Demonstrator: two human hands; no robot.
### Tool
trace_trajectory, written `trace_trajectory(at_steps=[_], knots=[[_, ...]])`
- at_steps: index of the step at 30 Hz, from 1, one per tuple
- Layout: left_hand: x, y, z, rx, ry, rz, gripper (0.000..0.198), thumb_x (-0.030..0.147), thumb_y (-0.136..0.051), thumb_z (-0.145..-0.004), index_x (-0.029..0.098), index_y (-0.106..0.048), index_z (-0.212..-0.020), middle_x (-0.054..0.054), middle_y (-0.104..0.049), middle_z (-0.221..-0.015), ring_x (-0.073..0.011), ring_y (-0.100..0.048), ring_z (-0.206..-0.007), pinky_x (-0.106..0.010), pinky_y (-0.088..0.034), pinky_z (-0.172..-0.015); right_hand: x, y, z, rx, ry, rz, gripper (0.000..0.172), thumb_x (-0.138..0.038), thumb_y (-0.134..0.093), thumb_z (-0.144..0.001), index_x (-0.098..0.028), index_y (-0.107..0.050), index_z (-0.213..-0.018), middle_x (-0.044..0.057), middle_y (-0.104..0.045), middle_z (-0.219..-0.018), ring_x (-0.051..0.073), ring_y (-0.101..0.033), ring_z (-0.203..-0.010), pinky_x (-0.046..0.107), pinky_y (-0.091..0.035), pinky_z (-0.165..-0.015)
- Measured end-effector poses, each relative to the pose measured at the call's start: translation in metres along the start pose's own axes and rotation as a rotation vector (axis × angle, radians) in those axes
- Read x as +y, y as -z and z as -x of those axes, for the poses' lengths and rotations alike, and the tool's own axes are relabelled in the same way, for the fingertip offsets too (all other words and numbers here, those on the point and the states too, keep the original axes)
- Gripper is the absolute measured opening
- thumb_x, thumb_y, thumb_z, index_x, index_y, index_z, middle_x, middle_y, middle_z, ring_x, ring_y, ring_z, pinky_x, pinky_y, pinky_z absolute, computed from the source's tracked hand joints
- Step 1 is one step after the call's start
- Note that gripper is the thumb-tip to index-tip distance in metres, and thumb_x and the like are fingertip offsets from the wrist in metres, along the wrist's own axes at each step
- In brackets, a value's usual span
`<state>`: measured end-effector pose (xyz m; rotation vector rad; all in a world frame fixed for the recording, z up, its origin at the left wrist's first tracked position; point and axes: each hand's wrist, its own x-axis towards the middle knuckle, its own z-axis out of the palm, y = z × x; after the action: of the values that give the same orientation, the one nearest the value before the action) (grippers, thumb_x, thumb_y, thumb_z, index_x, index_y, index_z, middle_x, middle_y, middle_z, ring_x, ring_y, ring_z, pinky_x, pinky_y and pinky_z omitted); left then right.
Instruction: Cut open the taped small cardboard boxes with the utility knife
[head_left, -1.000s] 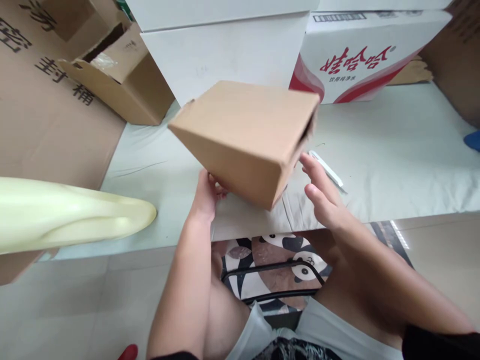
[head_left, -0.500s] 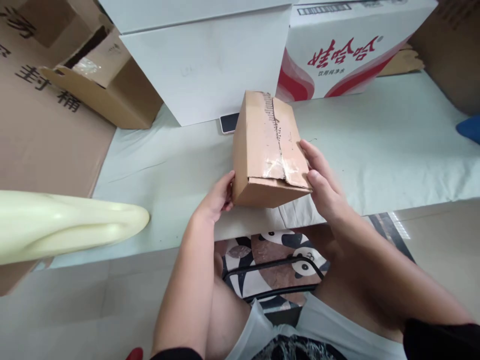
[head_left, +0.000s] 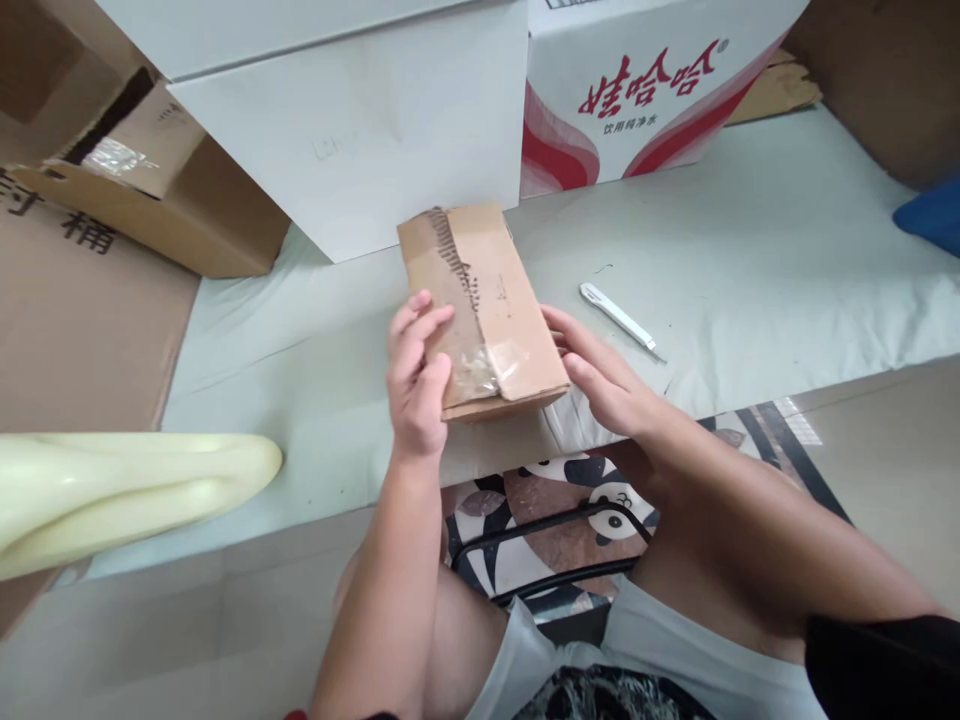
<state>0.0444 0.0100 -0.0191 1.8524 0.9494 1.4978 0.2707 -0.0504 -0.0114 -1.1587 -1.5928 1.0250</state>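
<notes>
A small brown cardboard box (head_left: 495,300) stands on the cloth-covered table, its top face crossed by a torn perforated seam and clear tape near my end. My left hand (head_left: 417,385) grips its left side, with fingers and thumb over the top edge. Against the right side press the fingers of my right hand (head_left: 600,375), their tips partly hidden by the box. To the right of that hand lies a slim white utility knife (head_left: 619,316), its tip pointing toward me.
A plain white carton (head_left: 360,140) and a white carton with red print (head_left: 645,110) line the back. Brown boxes (head_left: 225,210) stand at the left. A pale yellow smooth object (head_left: 150,490) juts in from the left, and something blue (head_left: 930,218) lies far right.
The box has shifted left and turned, now covering the phone seen before. My left hand has moved up over its top edge. The utility knife has come into view.
</notes>
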Motion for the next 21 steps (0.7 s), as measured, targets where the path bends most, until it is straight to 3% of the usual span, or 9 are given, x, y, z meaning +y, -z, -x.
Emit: trace_trajectory(at_steps=[2, 4, 7, 13, 16, 21], knots=[[-0.001, -0.005, 0.002, -0.05, -0.034, -0.015, 0.037, 0.048, -0.046, -0.101, 0.03, -0.069, -0.124, -0.005, -0.06, -0.145, -0.0264, -0.051, -0.144, -0.045, -0.039, -0.128, 0.004, 0.006, -0.004, 0.1, -0.038, 0.091, 0.06, -0.064, -0.037, -0.103, -0.026, -0.056, -0.145, 0.012, -0.062, -0.151, 0.029, -0.063, -0.132, 0.054, -0.051, -0.112], [-0.003, -0.007, 0.002, -0.058, -0.046, -0.037, 0.041, 0.052, -0.044, -0.102, 0.029, -0.069, -0.124, -0.007, -0.06, -0.143, -0.0277, -0.052, -0.143, -0.047, -0.038, -0.128, 0.012, 0.017, -0.008, 0.263, -0.099, 0.322, 0.047, -0.053, -0.042, -0.102, -0.023, -0.066, -0.13, 0.013, -0.071, -0.135, 0.032, -0.066, -0.125, 0.057, -0.052, -0.107], [-0.004, -0.006, 0.002, -0.061, -0.034, -0.064, 0.045, 0.055, -0.042, -0.102, 0.026, -0.069, -0.124, -0.009, -0.059, -0.143, -0.03, -0.051, -0.144, -0.051, -0.036, -0.129, 0.028, 0.034, -0.013, 0.418, -0.242, 0.725, 0.04, -0.041, -0.053, -0.092, -0.019, -0.07, -0.121, 0.019, -0.071, -0.126, 0.039, -0.065, -0.121, 0.06, -0.051, -0.104], [-0.001, -0.003, 0.002, -0.1, -0.003, -0.08, 0.046, 0.053, -0.04, -0.102, 0.026, -0.067, -0.125, -0.01, -0.058, -0.144, -0.0308, -0.047, -0.147, -0.05, -0.036, -0.129, 0.045, 0.043, -0.01, 0.241, -0.461, 1.02, 0.061, -0.044, -0.06, -0.086, -0.014, -0.062, -0.14, 0.027, -0.058, -0.145, 0.049, -0.059, -0.125, 0.07, -0.05, -0.1], [-0.002, -0.003, 0.002, -0.105, -0.014, -0.073, 0.044, 0.052, -0.04, -0.102, 0.026, -0.067, -0.126, -0.009, -0.057, -0.144, -0.0301, -0.048, -0.146, -0.05, -0.036, -0.129, 0.042, 0.042, -0.011, 0.196, -0.489, 1.086, 0.057, -0.031, -0.055, -0.089, -0.012, -0.06, -0.142, 0.027, -0.062, -0.137, 0.047, -0.061, -0.121, 0.064, -0.052, -0.098], [-0.003, -0.003, 0.002, -0.088, -0.06, 0.001, 0.04, 0.049, -0.045, -0.104, 0.027, -0.069, -0.127, -0.009, -0.058, -0.144, -0.0269, -0.052, -0.144, -0.045, -0.039, -0.128, 0.032, 0.04, -0.014, 0.109, -0.422, 1.016, 0.058, -0.02, -0.046, -0.089, -0.02, -0.057, -0.146, 0.02, -0.07, -0.119, 0.035, -0.069, -0.094, 0.052, -0.057, -0.08]])
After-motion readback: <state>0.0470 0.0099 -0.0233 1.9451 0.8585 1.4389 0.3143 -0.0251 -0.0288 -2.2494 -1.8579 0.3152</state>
